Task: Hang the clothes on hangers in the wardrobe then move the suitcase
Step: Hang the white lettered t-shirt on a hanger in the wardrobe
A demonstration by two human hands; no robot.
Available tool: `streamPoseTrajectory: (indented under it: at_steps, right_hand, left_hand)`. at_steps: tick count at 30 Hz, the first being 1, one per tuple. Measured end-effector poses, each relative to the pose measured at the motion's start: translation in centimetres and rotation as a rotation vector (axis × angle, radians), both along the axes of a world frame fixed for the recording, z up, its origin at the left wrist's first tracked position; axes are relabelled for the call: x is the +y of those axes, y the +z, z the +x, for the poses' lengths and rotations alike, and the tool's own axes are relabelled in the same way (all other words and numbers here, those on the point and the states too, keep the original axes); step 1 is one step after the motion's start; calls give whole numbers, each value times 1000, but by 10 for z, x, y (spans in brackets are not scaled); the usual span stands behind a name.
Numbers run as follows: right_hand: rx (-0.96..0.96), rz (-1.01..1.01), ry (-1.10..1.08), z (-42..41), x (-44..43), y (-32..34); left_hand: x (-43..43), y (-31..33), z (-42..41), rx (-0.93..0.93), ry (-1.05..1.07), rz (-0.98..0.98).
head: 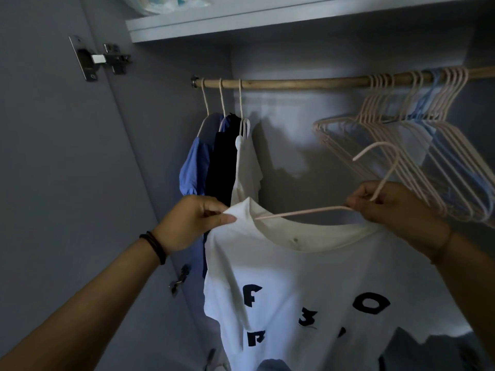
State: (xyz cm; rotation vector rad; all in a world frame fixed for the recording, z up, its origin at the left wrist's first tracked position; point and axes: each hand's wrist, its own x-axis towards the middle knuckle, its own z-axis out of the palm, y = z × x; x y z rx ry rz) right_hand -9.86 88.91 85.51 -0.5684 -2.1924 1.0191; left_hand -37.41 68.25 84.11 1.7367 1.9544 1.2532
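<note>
- The left hand (195, 220) pinches the left shoulder edge of the white T-shirt (294, 290) between thumb and curled fingers, right beside the neck opening.
- The right hand (393, 207) is clamped on the pink hanger (300, 212), with the fingers curled round it where the neck meets the shoulder bar.
- The hook of the pink hanger rises above the right hand, clear of the rod (294, 83) and not hung on it.
- The left arm of the pink hanger runs from the right hand into the neck opening of the T-shirt. Its tip lies just inside the collar, near the left hand.
- The T-shirt hangs in front of the open wardrobe, below the rod, with its printed black characters facing the camera. Its right shoulder is hidden behind the right forearm.
- Three garments hang on hangers at the left end of the rod, touching side by side: a blue garment (194, 167), a black garment (221, 162) and a white garment (247, 167).
- A bunch of empty hangers (375, 103), mostly pink with a blue one among them, hangs at the right end of the rod, well apart from the three garments.
- A shelf (267, 22) runs above the rod.
- A metal hinge (107, 58) joins the open door to the left wardrobe wall.
- A dark wristband (155, 246) sits on the left wrist.
</note>
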Motion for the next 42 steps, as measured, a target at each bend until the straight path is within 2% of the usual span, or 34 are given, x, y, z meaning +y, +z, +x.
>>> streamPoseTrajectory:
  at_steps: [2,6,8,10,13,19,23,25,28,31,33,35,38,42]
  right_hand:
    - [-10,5,16,0,-1,2]
    - [-105,21,68,-8,-6,2]
    - [-158,23,109,-12,-8,2]
    - [-107,-15,117,-9,-6,6]
    - [-23,-45,89,-2,1,14]
    - [-64,-61,126,-18,-8,3]
    - [-46,-22,91,-34,-13,-8]
    - [-40,-21,76,-39,-15,-12]
    - [-12,-30,78,-42,-19,-15]
    - [-4,-59,155,-35,-14,-19]
    - [-98,1,162,-22,-4,-27]
    - [-149,-6,112,-7,2,-36]
    - [-131,100,-20,10,9,-50]
    - [-124,146,-24,20,13,-52]
  left_hand:
    - [2,1,4,31,38,90]
    - [9,-2,26,-156,-11,158]
    - [11,-7,30,-23,-40,143]
    - [10,-9,27,117,-32,145]
    - [4,-5,11,101,45,133]
    - [8,-11,20,-13,-18,18]
    - [12,-27,33,-72,13,48]
    - [12,-31,34,-62,14,38]
    - [10,-38,32,59,-26,-14]
    - [4,-38,22,119,62,71]
    - [0,-35,11,129,155,130]
    - [-7,-31,0,124,226,164]
    - [-16,-24,-13,99,268,206]
    - [-24,-19,-18,28,279,234]
